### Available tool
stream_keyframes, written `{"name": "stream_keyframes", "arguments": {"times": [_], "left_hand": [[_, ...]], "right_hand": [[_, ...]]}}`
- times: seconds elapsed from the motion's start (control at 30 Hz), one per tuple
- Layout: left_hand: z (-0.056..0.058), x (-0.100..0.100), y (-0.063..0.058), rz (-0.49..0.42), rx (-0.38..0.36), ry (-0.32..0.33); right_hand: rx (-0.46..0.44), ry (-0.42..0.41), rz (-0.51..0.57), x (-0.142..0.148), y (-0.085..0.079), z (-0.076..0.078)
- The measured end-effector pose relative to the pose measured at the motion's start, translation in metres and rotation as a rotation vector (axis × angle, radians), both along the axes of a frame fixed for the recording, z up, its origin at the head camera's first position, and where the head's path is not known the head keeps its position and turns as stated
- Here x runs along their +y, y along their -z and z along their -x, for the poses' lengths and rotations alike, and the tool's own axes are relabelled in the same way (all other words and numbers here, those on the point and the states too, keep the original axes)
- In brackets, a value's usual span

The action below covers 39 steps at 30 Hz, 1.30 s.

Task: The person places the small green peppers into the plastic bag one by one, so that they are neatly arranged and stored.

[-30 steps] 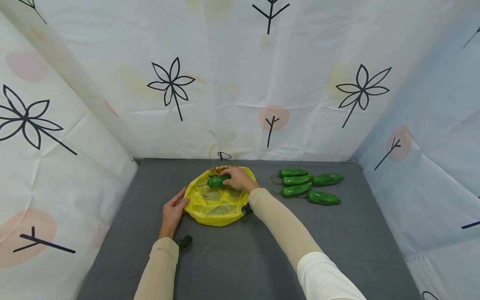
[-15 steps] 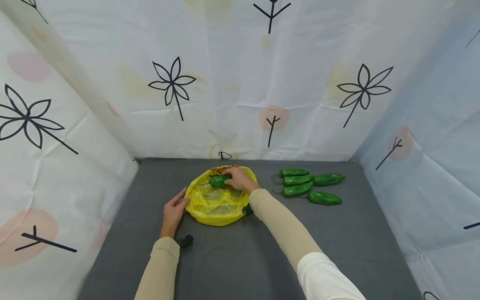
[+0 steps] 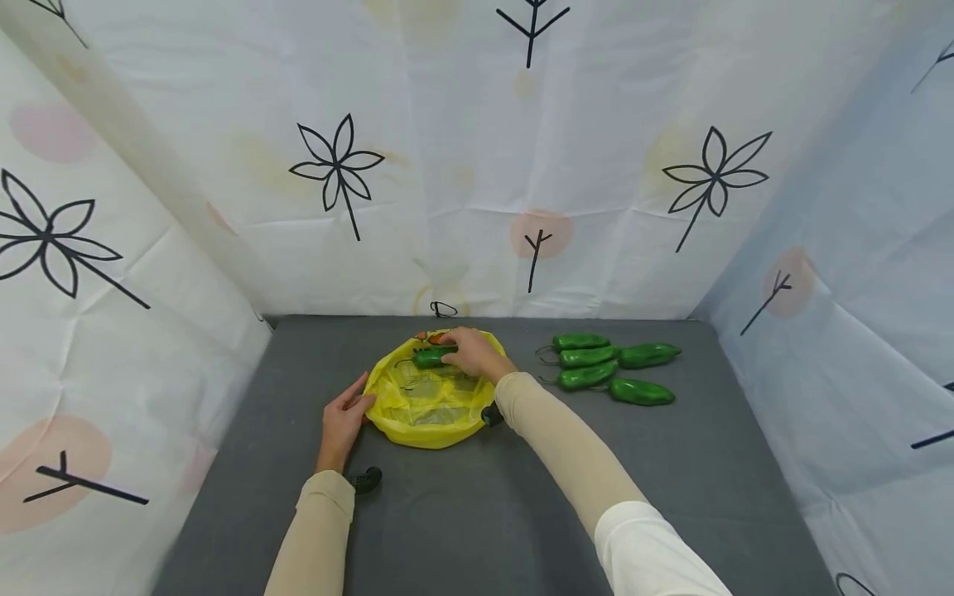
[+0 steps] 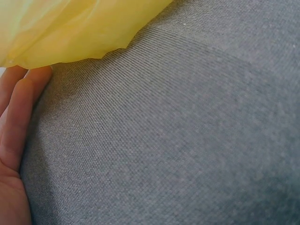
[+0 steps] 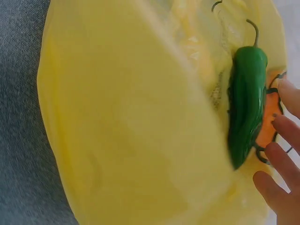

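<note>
A yellow plastic bag (image 3: pixel 432 436) with an orange and black print lies spread on the table, its mouth facing up. Inside, toward the back, is a long green pepper (image 5: pixel 248 89) with a thin curved stem. My right hand (image 3: pixel 473 354) reaches over the bag's far right rim. In the right wrist view, its fingers (image 5: pixel 281 161) are spread loosely beside the pepper, apart from it. At the bag's left side my left hand (image 3: pixel 343 426) touches the rim. Its fingers (image 4: pixel 18 119) look fairly straight in the left wrist view, with tips partly hidden by the yellow plastic.
Several more green peppers (image 3: pixel 643 392) lie grouped on the grey table (image 3: pixel 447 530), right of the bag. A dark wrist device (image 3: pixel 367 480) shows at the left wrist. White patterned cloth (image 3: pixel 417 207) stands behind and on both sides of the table.
The pepper in the bag has shifted slightly back, and more of it shows beside my right fingers. My left hand stays at the rim.
</note>
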<state>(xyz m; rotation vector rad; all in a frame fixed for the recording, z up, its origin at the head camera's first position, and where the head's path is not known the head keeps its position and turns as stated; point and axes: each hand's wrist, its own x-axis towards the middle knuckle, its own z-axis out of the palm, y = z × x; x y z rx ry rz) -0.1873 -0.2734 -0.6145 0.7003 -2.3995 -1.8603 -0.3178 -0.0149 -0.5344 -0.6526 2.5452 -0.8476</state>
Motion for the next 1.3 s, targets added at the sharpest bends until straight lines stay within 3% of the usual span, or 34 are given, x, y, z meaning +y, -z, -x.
{"name": "stream_keyframes", "arguments": {"times": [0.3,0.57,0.8,1.3], "left_hand": [[0.002,-0.001,-0.001,0.012,-0.003,0.003],[0.003,-0.001,0.0,0.025,-0.004,-0.014],[0.0,-0.001,0.001,0.012,-0.003,-0.013],[0.001,0.003,0.004,0.004,-0.004,-0.022]], "right_hand": [[0.104,-0.073,-0.039,0.001,-0.02,-0.003],[0.254,-0.04,-0.155,0.008,-0.032,-0.011],[0.398,-0.013,-0.287,0.018,-0.036,-0.016],[0.5,0.021,-0.445,0.036,-0.034,-0.024]]}}
